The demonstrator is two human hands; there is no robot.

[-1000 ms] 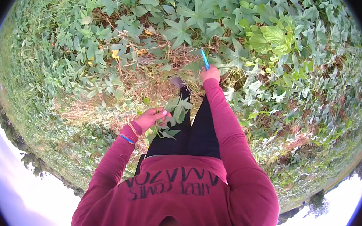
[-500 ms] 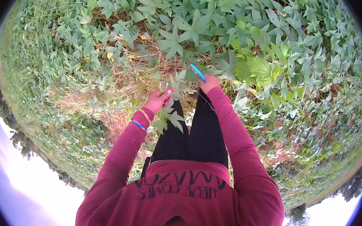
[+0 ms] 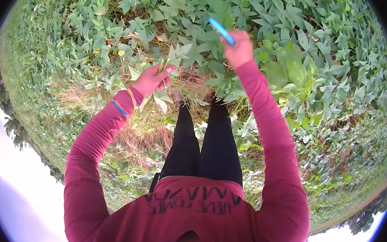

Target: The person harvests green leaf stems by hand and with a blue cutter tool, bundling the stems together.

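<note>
My left hand [image 3: 150, 80] is closed around a few leafy vine cuttings [image 3: 161, 102]. Their pale green stem ends stick up past the thumb, and lobed leaves hang below the fingers. Farther out and to the right, my right hand [image 3: 241, 50] grips a slim bright-blue tool [image 3: 219, 28], slightly blurred, pointing up and left; its exact kind is not clear. Beneath that hand spreads a dense bed of green, lobed-leaf vines [image 3: 196, 23]. The two hands are well apart.
A brighter, broad-leaved plant [image 3: 293, 69] grows right of my right hand. Dry straw-like grass [image 3: 143, 140] lies among the vines left of my dark-trousered legs [image 3: 185, 143]. Vines surround my feet. Trees and sky line the rim.
Both hands have moved away from my body. The left went outward to the left with the cuttings; the right went forward and slightly right with the blue tool.
</note>
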